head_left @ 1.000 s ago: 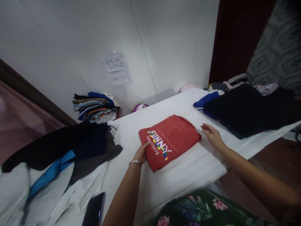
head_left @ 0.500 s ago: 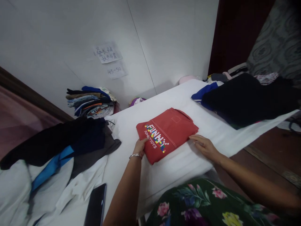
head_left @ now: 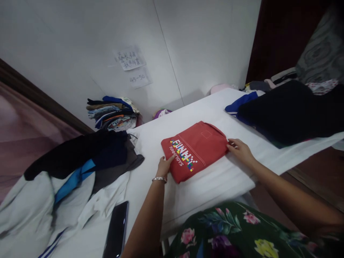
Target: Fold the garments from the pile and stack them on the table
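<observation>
Hands at a folded red garment, which lies print-side up near the middle of a white counter. The left hand grips its left edge, thumb on top; the right hand pinches its right corner between thumb and fingertips. Strips of white surface separate the garment from loose clothes at left and dark clothes at right. The counter's near edge runs between garment and floral clothing. A phone lies beside the left forearm; a folded stack stands at the far edge.
</observation>
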The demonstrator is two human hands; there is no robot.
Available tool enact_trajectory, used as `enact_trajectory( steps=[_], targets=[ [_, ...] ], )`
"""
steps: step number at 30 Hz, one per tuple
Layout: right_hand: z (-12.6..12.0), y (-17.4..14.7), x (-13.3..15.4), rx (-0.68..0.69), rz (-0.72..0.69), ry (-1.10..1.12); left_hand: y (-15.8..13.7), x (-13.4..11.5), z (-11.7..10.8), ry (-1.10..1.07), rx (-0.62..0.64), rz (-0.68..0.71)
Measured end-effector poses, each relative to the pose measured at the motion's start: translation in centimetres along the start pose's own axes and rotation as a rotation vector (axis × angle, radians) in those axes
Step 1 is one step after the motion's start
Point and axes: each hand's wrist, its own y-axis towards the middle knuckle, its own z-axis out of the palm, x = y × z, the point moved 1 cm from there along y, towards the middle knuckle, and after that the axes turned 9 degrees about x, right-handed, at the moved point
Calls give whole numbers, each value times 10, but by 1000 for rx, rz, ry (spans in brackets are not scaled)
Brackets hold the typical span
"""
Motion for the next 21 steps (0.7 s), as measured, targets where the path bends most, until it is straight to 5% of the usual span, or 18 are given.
enact_trajectory(
  steps=[3,8,11,15,21],
  targets=[
    [2,-28,8,-50,147,402,-6,-5,0,-261,231,-145],
    [34,-86,47,535,574,1194,-9,-23,6,-550,334,-174],
    [59,-89,70,719,652,1451,-8,-36,9,-588,344,-123],
    [83,-55,83,593,574,1708,-14,-40,11,-538,315,-96],
    [106,-27,83,291,579,1864,-27,-9,14,-507,266,-143]
  ],
)
